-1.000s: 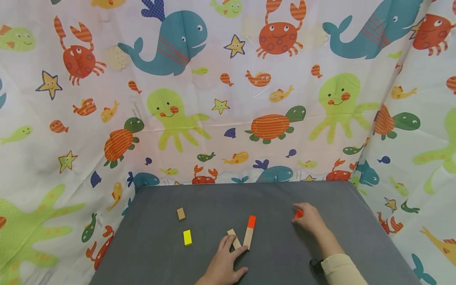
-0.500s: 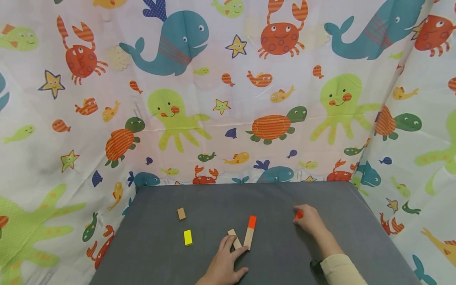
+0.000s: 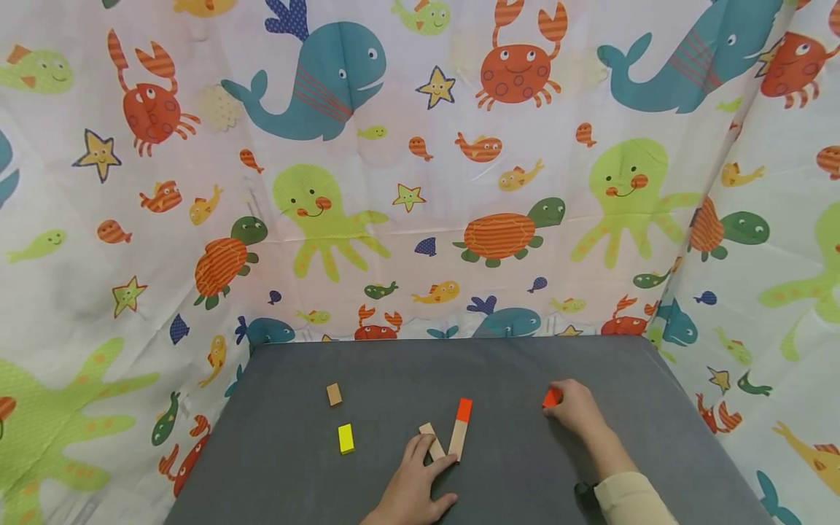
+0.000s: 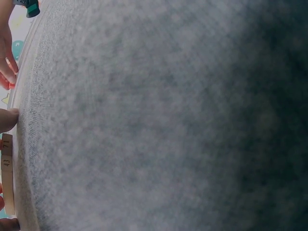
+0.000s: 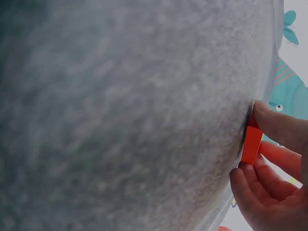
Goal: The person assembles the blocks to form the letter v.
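My left hand [image 3: 410, 485] is low in the middle of the head view. Its fingers lie over a plain wooden block [image 3: 432, 442], with the thumb near the lower end of a longer wooden strip [image 3: 457, 439] tipped by a red-orange block [image 3: 464, 410]. Strip and block form a V. Printed numbers mark the wooden blocks [image 4: 7, 178] in the left wrist view, between thumb and fingers. At the right, my right hand [image 3: 577, 410] pinches another red-orange block [image 3: 550, 397]. The right wrist view shows this block [image 5: 251, 145] between thumb and fingers, close to the cloth.
A yellow block [image 3: 345, 439] lies left of the left hand, and a small tan block [image 3: 334, 394] sits behind it. Grey cloth [image 3: 275, 452] covers the table. Behind it hangs a curtain [image 3: 394, 240] printed with sea animals.
My right hand has shifted slightly down and to the right, and more of its red-orange block shows. The left hand stays in place over the wooden blocks.
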### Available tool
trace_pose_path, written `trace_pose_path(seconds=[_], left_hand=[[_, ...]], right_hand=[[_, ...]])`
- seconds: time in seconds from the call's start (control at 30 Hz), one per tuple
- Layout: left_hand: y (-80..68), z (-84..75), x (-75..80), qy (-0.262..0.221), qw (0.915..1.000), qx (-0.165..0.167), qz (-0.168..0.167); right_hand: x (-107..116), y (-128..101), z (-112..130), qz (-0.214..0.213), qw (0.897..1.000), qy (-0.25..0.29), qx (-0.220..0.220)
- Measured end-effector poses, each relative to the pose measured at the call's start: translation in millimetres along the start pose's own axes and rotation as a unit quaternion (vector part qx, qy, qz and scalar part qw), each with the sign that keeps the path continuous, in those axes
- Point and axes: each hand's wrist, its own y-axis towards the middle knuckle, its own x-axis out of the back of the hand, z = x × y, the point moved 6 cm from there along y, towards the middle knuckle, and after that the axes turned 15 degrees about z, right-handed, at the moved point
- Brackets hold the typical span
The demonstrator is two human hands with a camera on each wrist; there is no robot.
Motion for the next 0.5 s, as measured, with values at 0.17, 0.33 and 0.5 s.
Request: trace_pose_path(seconds=[0.17, 0.33, 0.5], left_hand=[[-0.7, 0.0, -0.2, 0.000, 1.0000, -0.002, -0.003], [-1.6, -0.4, 0.7, -0.006, 1.0000, -0.004, -0.005], [-2.1, -0.8, 1.1, -0.004, 1.0000, -0.006, -0.005]], right_hand=[[0, 2, 5, 0.014, 1.000, 0.024, -0.014], [3, 2, 16, 0.016, 0.999, 0.038, -0.009], [5, 4, 25, -0.001, 0.999, 0.038, 0.008]])
